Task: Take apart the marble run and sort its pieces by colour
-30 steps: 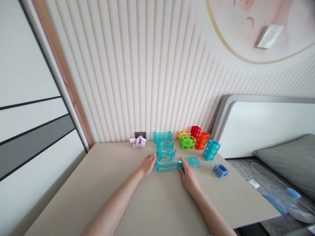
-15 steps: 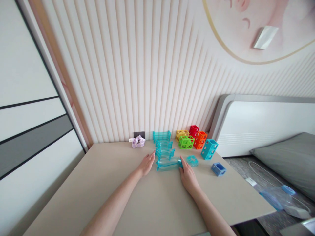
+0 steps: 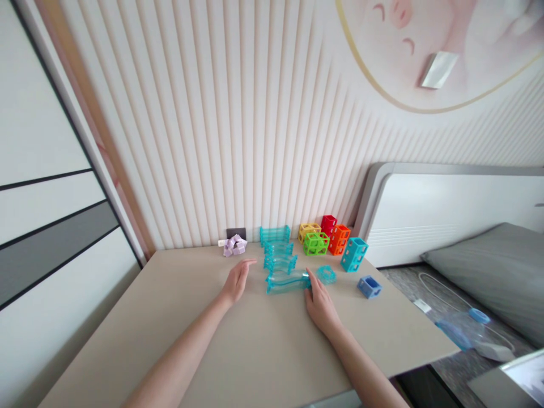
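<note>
My left hand [image 3: 238, 279] hovers over the table left of the teal pieces, fingers stretched out and holding nothing. Against the right end of the nearest translucent teal track piece [image 3: 285, 281] rests my right hand [image 3: 319, 298], its fingers extended and touching the piece without wrapping round it. Behind that piece, a curved teal track piece [image 3: 280, 263], another teal track piece [image 3: 278, 248] and a wider teal piece [image 3: 275, 234] stand in a row toward the wall. A round teal lattice piece [image 3: 326, 275] lies just right of my right fingertips.
Open-frame blocks stand at the right back: yellow [image 3: 309, 231], green [image 3: 315, 243], red [image 3: 328, 224], orange [image 3: 339, 239] and teal [image 3: 354, 254]. A blue block [image 3: 369, 287] lies nearer. Purple pieces [image 3: 235, 245] sit by the ribbed wall [image 3: 238, 113]. A bed headboard [image 3: 446, 209] is beyond.
My left hand has moved left, away from the teal pieces. My right hand stays at the nearest piece's right end. The view has shifted slightly.
</note>
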`<state>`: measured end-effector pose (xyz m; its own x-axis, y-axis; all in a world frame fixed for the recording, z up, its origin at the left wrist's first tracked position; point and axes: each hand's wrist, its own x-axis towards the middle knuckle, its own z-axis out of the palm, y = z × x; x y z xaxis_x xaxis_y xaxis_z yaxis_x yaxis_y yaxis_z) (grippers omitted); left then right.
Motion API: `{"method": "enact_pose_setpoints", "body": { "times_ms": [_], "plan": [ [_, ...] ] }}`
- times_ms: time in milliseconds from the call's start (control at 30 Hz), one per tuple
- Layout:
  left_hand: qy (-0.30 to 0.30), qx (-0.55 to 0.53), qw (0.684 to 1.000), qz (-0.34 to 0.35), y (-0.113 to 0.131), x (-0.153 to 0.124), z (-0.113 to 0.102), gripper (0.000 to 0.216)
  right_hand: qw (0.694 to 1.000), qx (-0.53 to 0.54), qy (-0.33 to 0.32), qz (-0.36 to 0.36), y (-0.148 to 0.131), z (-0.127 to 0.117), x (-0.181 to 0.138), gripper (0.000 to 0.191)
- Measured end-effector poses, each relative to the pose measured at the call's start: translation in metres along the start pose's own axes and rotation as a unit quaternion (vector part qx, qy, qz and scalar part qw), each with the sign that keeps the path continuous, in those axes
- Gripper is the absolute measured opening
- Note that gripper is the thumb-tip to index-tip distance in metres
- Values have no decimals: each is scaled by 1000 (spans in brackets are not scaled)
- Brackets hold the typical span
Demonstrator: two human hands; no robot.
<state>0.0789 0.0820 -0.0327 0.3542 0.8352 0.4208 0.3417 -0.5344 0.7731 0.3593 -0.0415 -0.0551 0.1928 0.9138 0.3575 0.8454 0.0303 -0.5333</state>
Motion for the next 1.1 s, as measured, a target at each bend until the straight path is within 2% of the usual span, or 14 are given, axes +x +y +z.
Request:
{"method": "enact_pose_setpoints", "body": {
  "times_ms": [200,333,433,533,600,700,767,900,1100],
  "plan": [
    [80,105,990,55,-13,14,-40,30,999,-37,-28,-1,-10,-8,-2,64],
    [147,164,974,47,-31,24,-65,25,998,-55,-32,-10,-16,-8,-2,68],
    [183,199,962,27,-47,27,-75,29,996,-79,-18,-37,-17,-8,-11,75],
    [188,227,956,5,-63,27,-77,36,987,-136,6,-81,-9,-17,-27,76],
    [174,242,955,-12,-73,27,-74,45,976,-190,42,-94,3,-34,-36,67],
    [146,257,954,-45,-86,29,-67,56,948,-279,134,-75,30,-69,-40,49],
    [130,263,953,-70,-93,34,-62,59,927,-331,173,-34,50,-91,-37,41],
    [114,271,950,-103,-100,45,-55,50,909,-383,160,36,80,-112,-35,43],
    [115,279,948,-104,-96,51,-52,32,908,-394,114,88,91,-106,-40,47]
  ]
}}
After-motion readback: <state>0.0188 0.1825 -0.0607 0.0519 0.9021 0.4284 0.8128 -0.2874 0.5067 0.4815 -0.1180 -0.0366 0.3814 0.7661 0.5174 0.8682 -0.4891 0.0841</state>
